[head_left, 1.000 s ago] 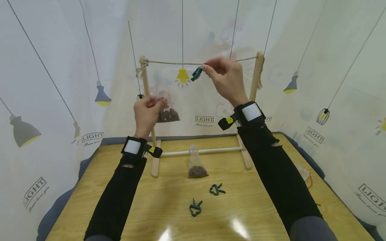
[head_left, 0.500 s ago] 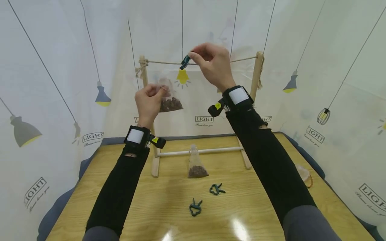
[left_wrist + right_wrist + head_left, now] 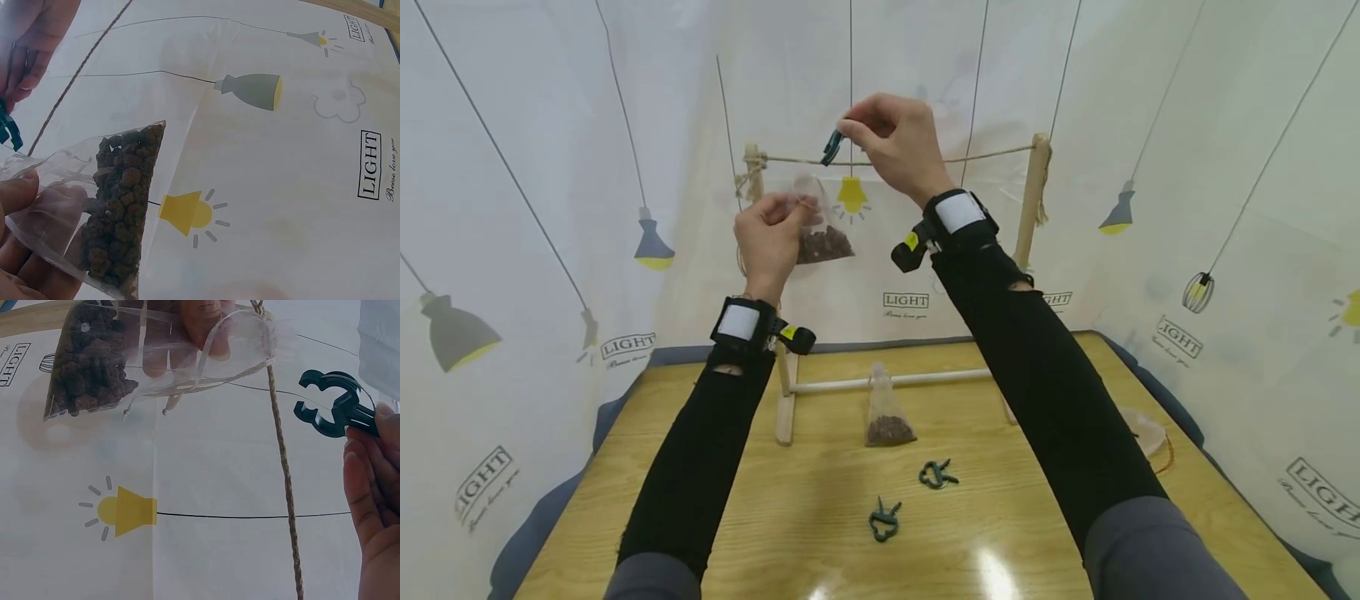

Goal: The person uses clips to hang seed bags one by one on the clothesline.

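Observation:
My left hand (image 3: 767, 246) pinches the upper part of a clear sachet (image 3: 825, 244) of dark brown granules, just under the twine (image 3: 1000, 153). Above and to its right, my right hand (image 3: 898, 148) pinches the handles of a dark green plant clip (image 3: 832, 148). The right wrist view shows the clip (image 3: 340, 406) with its curved jaws apart, beside the twine (image 3: 281, 444). There the sachet's top (image 3: 250, 337) lies against or in front of the twine; contact cannot be told. The left wrist view shows the granules (image 3: 122, 206) filling the sachet's bottom.
The twine runs between two wooden posts (image 3: 1033, 200), joined low by a white rod (image 3: 842, 385). A second sachet (image 3: 891, 425) stands at the rod. Two green clips (image 3: 937, 474) lie on the wooden table (image 3: 737, 533). A pale pouch with orange cord (image 3: 1146, 432) lies at right.
My right hand has moved left and up with the clip, from right of the printed yellow lamp to above the sachet. My left hand has raised the sachet to the twine.

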{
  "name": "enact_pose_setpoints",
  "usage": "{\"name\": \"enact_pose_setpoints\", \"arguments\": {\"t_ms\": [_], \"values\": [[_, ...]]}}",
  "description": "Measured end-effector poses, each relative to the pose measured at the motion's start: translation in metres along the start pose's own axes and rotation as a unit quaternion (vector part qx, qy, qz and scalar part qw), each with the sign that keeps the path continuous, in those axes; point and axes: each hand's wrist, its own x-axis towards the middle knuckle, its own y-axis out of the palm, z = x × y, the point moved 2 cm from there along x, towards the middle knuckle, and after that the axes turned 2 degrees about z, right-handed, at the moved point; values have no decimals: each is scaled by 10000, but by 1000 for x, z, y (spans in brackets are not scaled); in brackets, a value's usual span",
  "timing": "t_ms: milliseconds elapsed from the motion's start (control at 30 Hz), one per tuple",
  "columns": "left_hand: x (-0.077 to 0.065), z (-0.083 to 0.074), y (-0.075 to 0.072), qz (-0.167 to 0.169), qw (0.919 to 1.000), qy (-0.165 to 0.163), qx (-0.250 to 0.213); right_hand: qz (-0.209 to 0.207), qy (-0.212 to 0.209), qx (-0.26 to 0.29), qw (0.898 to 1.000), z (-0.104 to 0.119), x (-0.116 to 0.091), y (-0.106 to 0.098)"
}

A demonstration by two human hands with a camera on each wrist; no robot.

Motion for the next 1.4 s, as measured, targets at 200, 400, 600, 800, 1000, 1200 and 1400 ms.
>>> {"name": "enact_pose_setpoints", "arguments": {"t_ms": [200, 400, 600, 800, 1000, 1200, 1400], "values": [[6, 1, 3, -98, 9999, 68, -74, 214, 124, -4, 9997, -4, 5, 9], [11, 3, 7, -191, 9997, 12, -146, 303, 174, -161, 9993, -9, 8, 16], [14, 2, 9, -126, 9994, -51, -309, 477, 95, -369, 9981, -10, 7, 22], [16, 2, 9, -49, 9991, -220, -347, 602, 37, -459, 9971, -10, 6, 27], [16, 3, 9, -56, 9992, -303, -249, 727, 54, -445, 9964, -9, 5, 31], [16, 5, 8, -36, 9991, -317, -284, 975, 226, -461, 9939, -9, 3, 34], [15, 8, 7, -18, 9997, -237, -68, 1280, 392, -344, 9904, -10, 0, 34]]}}
